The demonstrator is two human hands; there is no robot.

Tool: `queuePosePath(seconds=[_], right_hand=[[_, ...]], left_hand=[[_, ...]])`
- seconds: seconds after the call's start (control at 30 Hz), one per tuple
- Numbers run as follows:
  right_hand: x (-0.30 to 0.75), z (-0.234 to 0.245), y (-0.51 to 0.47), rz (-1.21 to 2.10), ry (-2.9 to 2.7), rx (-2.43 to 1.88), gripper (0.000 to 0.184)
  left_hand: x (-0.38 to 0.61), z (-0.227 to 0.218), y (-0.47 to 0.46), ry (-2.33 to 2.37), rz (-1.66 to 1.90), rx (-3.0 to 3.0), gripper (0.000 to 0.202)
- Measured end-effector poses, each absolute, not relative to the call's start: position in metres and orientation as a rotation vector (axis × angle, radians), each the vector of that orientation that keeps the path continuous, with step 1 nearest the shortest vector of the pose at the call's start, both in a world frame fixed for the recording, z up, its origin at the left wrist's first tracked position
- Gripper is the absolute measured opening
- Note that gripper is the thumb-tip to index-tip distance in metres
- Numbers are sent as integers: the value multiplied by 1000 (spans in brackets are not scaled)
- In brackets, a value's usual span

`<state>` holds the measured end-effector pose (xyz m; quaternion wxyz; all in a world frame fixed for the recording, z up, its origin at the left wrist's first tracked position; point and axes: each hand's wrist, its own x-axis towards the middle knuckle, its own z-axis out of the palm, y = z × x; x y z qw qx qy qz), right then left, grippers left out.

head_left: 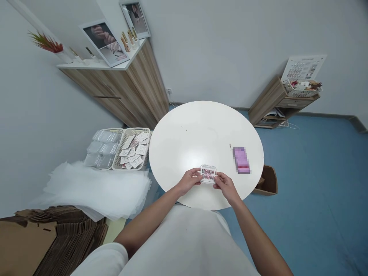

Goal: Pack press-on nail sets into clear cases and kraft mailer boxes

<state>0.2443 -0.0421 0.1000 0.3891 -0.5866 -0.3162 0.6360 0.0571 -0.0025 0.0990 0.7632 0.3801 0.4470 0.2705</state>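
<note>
Between my two hands is a small clear plastic box of press-on nails [208, 173], with two rows of pink and dark nails showing inside. My left hand [190, 181] grips its left edge, thumb toward the front. On the right side, the fingers and thumb of my right hand [225, 185] close on the other edge. The box is held over the near part of a round white table [172, 142]. To the right on the tabletop lies a purple, pixelated rectangular item [242, 160], apart from my hands.
Left of the table, one white basket [146, 153] holds printed cards; another holds clear plastic packs [105, 147]. Nearer are white foam sheets [94, 188] and flattened cardboard [34, 241]. An open cardboard box [270, 182] stands on the floor at right. Wooden cabinets [143, 84] line the back.
</note>
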Motion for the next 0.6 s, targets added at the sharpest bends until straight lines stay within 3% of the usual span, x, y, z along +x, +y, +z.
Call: queuePosePath(seconds=[0.27, 0.6], right_hand=[[252, 99, -42, 1437, -898, -1577, 44], [255, 88, -38, 1466, -879, -1590, 47]], left_hand=[[58, 94, -4, 1055, 484, 1144, 31], [61, 89, -3, 1103, 454, 1172, 34]])
